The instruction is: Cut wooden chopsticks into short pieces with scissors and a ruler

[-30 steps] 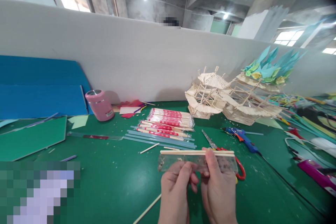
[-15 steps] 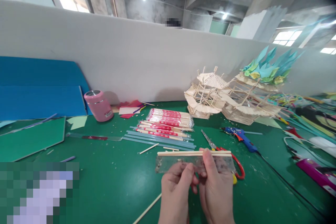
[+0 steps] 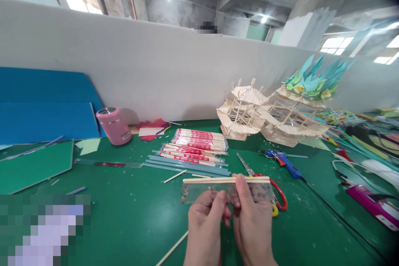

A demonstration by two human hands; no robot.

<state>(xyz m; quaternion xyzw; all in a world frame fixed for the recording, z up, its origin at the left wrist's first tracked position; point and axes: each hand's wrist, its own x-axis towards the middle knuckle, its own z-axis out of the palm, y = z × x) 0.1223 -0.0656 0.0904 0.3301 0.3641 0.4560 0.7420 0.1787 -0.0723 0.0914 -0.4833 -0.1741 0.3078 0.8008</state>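
Green tabletop [image 3: 140,216] before a white partition [image 3: 156,70], in a concrete room with lit bulbs overhead. Compared with half a second earlier, the whole scene sits slightly farther left in the view; the grip is essentially unchanged, and more of the yellow on the scissors [image 3: 282,195] shows beside the right hand [image 3: 252,220]. Two pale sticks [image 3: 208,181] lie side by side along the far edge of a clear strip [image 3: 193,194], held above the table near its front. The right hand is closed around the strip, its thumb pressing on the sticks; the left hand [image 3: 205,220] is curled, thumb and fingers pinched at the strip's middle. Strip and right hand partly hide the scissors. Beyond lie translucent rods [image 3: 190,169] and wrapped stick bundles [image 3: 201,139]. At right, a blue glue gun [image 3: 288,165] lies near stick-built models [image 3: 241,112]; at left stands a pink flask [image 3: 115,126]. Red printing marks the wrappers and a small pale label [image 3: 126,136] the flask; neither is legible.
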